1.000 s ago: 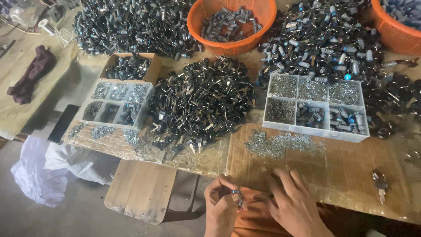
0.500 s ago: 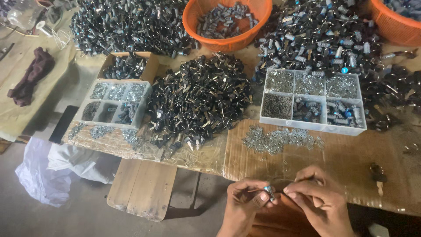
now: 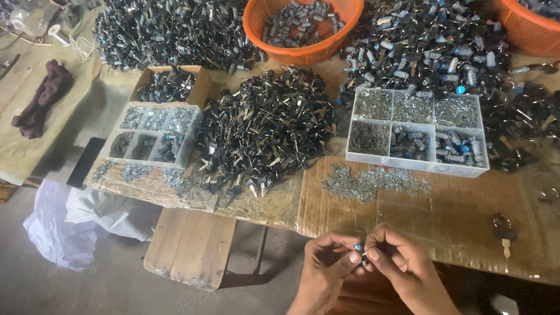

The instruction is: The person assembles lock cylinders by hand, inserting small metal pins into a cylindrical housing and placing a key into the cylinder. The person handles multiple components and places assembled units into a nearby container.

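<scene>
Soft, even daylight fills the scene, moderately bright, with no single hard source visible. Shadows are gentle: a diffuse one lies under the table edge on the grey floor [image 3: 116, 286], beside the wooden bench [image 3: 189, 248]. Small bright glints speckle the central pile of black metal parts [image 3: 265, 125] and the scattered silver pieces [image 3: 376, 182]; the clear tape over the cardboard table cover [image 3: 455, 221] gives a dull sheen. The orange basket [image 3: 303, 26] looks strongly saturated. Focus is fair in the middle, but fine detail in the piles smears together. The left hand [image 3: 324, 274] and right hand [image 3: 408, 271] are slightly soft. Wide-angle bending curves the table towards the frame edges.
</scene>
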